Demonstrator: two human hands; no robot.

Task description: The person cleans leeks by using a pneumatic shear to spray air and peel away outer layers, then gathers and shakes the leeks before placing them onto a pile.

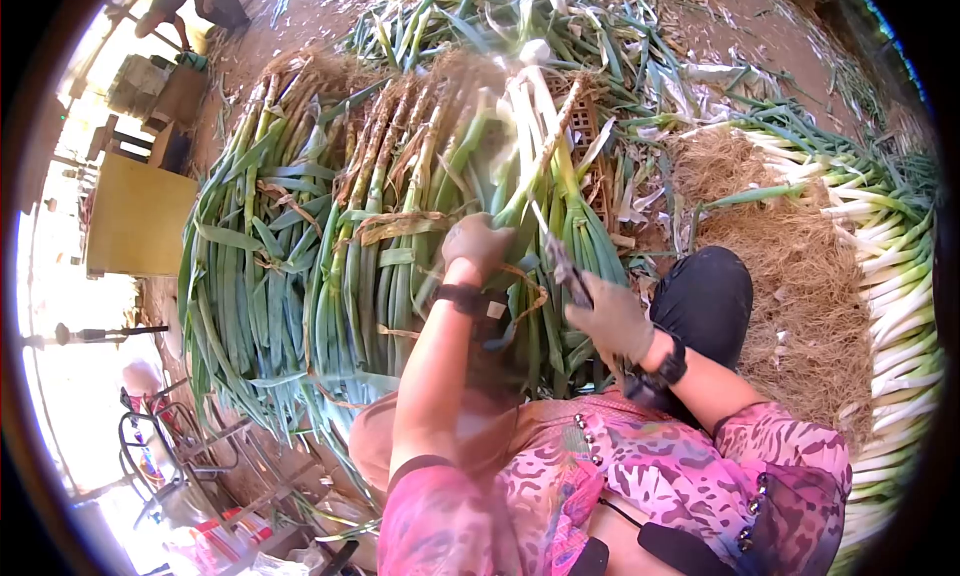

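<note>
My left hand (478,244), in a grey-brown glove, is closed round a green onion stalk (515,208) that slants up and is blurred near its root end. To its right, my right hand (610,318), gloved too, grips the dark handle of an air gun (567,274), whose thin nozzle points up and left toward the stalk. Long green onions (260,286) with brown roots lie in a wide pile under and left of my left hand. Several stalks with white, peeled lower ends (540,101) rest just above my hands.
A plastic crate (585,126) stands behind the stalks. Leaf scraps (620,36) cover the ground ahead. At right are cut roots (780,286) and a long row of white-stemmed onions (890,326). A yellow panel (140,216) stands at left; another person (205,1) is at upper left.
</note>
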